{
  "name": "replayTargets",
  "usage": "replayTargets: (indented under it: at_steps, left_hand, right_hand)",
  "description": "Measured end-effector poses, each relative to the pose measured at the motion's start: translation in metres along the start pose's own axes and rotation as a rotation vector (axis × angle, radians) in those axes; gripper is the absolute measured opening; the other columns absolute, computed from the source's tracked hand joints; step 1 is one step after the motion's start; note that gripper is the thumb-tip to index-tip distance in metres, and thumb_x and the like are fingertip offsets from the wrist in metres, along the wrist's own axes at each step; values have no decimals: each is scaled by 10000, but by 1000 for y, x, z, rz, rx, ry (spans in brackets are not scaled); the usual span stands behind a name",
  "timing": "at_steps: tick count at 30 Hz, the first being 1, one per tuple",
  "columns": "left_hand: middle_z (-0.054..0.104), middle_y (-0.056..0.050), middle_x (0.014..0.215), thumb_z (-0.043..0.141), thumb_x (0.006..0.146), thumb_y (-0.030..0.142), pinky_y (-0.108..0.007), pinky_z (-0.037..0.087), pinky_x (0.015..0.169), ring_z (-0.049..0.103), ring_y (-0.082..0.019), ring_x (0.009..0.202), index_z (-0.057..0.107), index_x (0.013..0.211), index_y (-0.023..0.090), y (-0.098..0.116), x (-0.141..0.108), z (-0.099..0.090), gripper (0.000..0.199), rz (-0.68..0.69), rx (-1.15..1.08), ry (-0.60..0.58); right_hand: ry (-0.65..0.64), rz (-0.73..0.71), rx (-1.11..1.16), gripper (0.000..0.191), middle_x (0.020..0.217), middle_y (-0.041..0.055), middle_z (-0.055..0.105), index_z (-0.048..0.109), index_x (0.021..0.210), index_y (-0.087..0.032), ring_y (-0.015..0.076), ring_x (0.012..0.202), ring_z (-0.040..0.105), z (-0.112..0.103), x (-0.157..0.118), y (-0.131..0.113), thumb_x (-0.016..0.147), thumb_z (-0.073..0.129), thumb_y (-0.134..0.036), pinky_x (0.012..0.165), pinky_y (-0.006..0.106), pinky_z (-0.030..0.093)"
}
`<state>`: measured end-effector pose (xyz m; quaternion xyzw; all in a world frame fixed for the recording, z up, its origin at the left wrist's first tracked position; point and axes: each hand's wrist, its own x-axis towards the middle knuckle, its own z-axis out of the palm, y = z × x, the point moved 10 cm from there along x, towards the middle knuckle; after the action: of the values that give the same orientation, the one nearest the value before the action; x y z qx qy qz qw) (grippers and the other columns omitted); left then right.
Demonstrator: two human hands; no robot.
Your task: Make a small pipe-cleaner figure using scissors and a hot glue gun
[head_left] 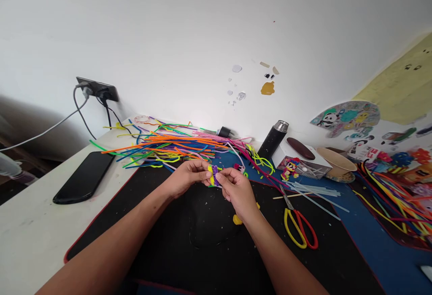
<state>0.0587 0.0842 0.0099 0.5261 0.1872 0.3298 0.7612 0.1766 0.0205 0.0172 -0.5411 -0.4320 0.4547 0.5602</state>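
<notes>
A small yellow and purple pipe-cleaner piece (213, 175) is held up over the black mat, pinched between both hands. My left hand (192, 177) grips its yellow side between thumb and fingers. On the purple side, my right hand (235, 188) has its thumb and fingertips closed on the same piece. Behind the hands lies a wide pile of loose pipe cleaners (175, 144) in orange, blue, green and pink. A yellow object (237, 220) rests on the mat beside my right wrist.
Scissors (300, 230) with red and yellow handles lie right of my right arm, near pale glue sticks (317, 190). A black flask (272, 140), a white box (303, 162) and a small figure (290, 169) stand behind. A phone (83, 177) lies left.
</notes>
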Motion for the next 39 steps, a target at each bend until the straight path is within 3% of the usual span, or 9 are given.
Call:
replayTargets:
  at_steps: [23, 32, 39]
  left_hand:
    - [729, -51, 725, 919, 728, 330, -275, 550, 676, 676, -158, 666, 709, 820, 120, 3, -1, 8, 311, 28, 84, -20]
    - [703, -8, 766, 898, 755, 267, -278, 563, 644, 688, -171, 683, 691, 1255, 189, 14, -2, 8, 546, 112, 32, -27]
    - [720, -29, 792, 880, 779, 256, -276, 563, 660, 681, -154, 690, 759, 1184, 179, 16, -5, 18, 430, 72, 88, -98]
  right_hand:
    - [-61, 62, 7, 415, 567, -95, 486, 609, 801, -196, 48, 375, 351, -3, 1, 11, 756, 829, -545, 372, 211, 199]
    - [-104, 189, 172, 485, 466, -124, 399, 589, 798, -196, 42, 375, 288, 10, 5, 16, 676, 904, -543, 398, 208, 120]
    - [-156, 233, 165, 485, 476, -113, 422, 567, 763, -195, 38, 384, 286, 9, 4, 22, 686, 910, -530, 403, 208, 119]
